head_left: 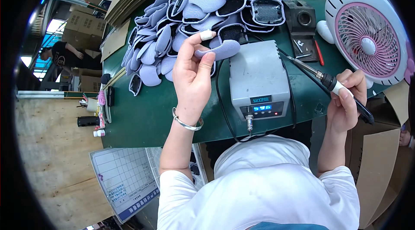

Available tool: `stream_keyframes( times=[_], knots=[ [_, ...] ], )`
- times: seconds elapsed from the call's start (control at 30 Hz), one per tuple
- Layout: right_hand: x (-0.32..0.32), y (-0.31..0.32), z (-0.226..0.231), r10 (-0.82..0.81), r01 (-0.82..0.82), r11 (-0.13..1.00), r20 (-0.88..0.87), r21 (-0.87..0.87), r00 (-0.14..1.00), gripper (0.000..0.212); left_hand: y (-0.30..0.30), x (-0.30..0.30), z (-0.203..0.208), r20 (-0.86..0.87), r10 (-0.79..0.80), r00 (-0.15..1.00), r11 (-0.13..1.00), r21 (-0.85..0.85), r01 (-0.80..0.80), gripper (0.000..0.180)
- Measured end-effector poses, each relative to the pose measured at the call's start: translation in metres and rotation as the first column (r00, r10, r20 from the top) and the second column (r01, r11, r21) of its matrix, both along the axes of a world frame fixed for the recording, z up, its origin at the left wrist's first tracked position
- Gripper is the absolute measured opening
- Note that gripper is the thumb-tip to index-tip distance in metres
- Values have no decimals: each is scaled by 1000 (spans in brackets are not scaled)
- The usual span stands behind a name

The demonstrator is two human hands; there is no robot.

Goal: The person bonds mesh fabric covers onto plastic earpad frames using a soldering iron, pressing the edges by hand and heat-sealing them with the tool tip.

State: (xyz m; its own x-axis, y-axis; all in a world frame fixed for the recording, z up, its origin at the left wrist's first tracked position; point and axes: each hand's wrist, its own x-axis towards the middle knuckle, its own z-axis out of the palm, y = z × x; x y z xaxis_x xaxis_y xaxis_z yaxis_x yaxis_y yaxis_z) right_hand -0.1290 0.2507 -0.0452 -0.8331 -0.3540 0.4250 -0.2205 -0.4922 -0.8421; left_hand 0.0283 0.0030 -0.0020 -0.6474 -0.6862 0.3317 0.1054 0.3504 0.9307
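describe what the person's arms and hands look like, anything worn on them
Both forearms are bare, coming out of short white sleeves. The left hand has a thin silver bangle around the wrist and a white wrap of tape or a finger cot on the tip of one of its fingers. The right hand wears no glove, and no ring or watch shows on it.

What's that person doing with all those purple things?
A person at a green table holds one lavender fabric pad in the left hand and a soldering iron in the right hand. A big pile of similar pads lies ahead, with a grey soldering station and a pink fan nearby.
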Motion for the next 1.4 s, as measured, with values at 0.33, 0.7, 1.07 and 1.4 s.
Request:
stream_keyframes(
  times=[0.33,0.7,1.07,1.4],
  knots=[
    [0,2,-8,72,-73,997,-39,-25,997,17,-11,8,-15,71,-25,997,932,-359,49,27],
    [4,1,-6,129,-130,991,-43,-22,991,21,17,16,-27,182,-120,976,620,-754,217,25],
    [19,-19,17,171,-125,974,-249,190,953,19,20,22,-25,157,-81,984,594,-785,175,25],
    [11,-30,35,157,-19,963,-502,270,851,20,20,20,-21,162,-97,982,570,-800,188,20]
  ],
)
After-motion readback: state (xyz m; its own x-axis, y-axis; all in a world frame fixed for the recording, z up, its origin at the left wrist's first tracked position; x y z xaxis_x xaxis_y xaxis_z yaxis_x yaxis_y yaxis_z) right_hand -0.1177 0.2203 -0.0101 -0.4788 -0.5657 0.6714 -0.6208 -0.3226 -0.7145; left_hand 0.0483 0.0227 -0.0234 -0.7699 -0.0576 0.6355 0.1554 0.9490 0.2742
